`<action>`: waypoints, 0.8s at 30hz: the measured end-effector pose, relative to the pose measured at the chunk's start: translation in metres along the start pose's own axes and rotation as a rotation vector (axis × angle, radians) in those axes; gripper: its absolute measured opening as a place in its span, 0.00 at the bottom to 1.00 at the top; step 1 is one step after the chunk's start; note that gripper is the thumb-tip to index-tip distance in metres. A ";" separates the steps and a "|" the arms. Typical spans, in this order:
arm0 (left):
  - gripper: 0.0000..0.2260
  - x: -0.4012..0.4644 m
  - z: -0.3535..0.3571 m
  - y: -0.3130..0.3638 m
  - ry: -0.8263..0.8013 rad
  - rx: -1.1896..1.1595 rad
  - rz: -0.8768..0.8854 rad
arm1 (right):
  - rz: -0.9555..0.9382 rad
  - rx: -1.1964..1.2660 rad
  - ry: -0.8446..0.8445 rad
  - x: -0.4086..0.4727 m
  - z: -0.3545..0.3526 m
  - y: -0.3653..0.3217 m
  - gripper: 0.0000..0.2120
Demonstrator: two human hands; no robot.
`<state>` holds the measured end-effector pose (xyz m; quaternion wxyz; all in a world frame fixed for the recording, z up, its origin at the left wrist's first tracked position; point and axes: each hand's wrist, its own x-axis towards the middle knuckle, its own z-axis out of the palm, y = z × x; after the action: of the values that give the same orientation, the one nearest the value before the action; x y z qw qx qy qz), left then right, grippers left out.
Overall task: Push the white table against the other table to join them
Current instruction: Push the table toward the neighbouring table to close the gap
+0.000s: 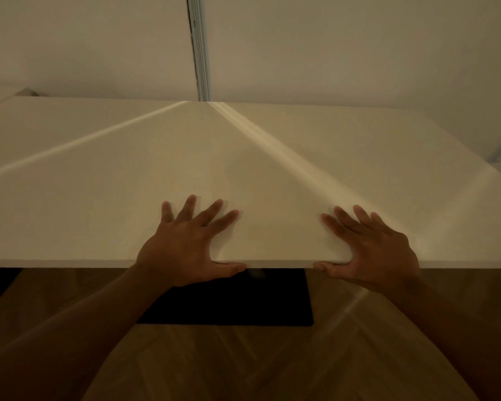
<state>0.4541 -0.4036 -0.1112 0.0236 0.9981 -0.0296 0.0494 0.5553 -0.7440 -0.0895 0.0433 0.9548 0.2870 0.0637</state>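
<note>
At the near edge of the white table (243,175) both hands are planted — the left hand (182,250) toward the middle, the right hand (379,253) close to the seam on its right. Each has its four fingers spread flat on the top and its thumb hooked under the edge, so the board is pinched rather than merely pressed. The table stretches away from the person toward the wall (330,39), its near edge running crosswise. Two seams fan out from the far middle: one to the left, one to the right, with a further white top beyond each. The right table (388,140) lies just beside the right hand; the left table (55,123) is well apart from the left. Which neighbour is the target I cannot tell — both seams look almost closed. Below, a dark mat (229,302) lies on the wood floor (243,366).
</note>
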 end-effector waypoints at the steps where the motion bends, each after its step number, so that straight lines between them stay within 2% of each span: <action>1: 0.45 0.000 0.000 0.000 0.005 0.005 0.005 | 0.000 0.002 -0.008 0.000 -0.001 0.000 0.47; 7: 0.46 0.001 0.002 -0.001 0.035 0.008 0.026 | 0.032 0.006 -0.039 -0.002 -0.001 -0.002 0.47; 11: 0.47 0.002 -0.002 0.000 0.029 0.030 0.037 | 0.047 0.063 -0.110 -0.003 -0.001 -0.012 0.50; 14: 0.49 -0.002 -0.011 0.002 -0.040 0.030 0.006 | 0.036 0.112 -0.140 -0.010 -0.006 -0.055 0.52; 17: 0.47 -0.006 -0.021 0.000 -0.109 -0.034 0.032 | 0.023 0.270 -0.072 -0.018 -0.012 -0.110 0.50; 20: 0.41 -0.025 -0.027 -0.032 -0.077 -0.151 0.113 | -0.086 0.293 -0.037 -0.011 -0.023 -0.162 0.43; 22: 0.39 -0.056 -0.025 -0.075 -0.029 -0.120 0.153 | -0.149 0.258 -0.025 0.001 -0.029 -0.197 0.40; 24: 0.40 -0.090 -0.024 -0.127 -0.063 -0.062 0.091 | -0.223 0.276 -0.071 0.019 -0.030 -0.230 0.40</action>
<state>0.3699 -0.2708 -0.1022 0.0510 0.9956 -0.0769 0.0182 0.4418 -0.5411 -0.0854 -0.0712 0.9157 0.3953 -0.0153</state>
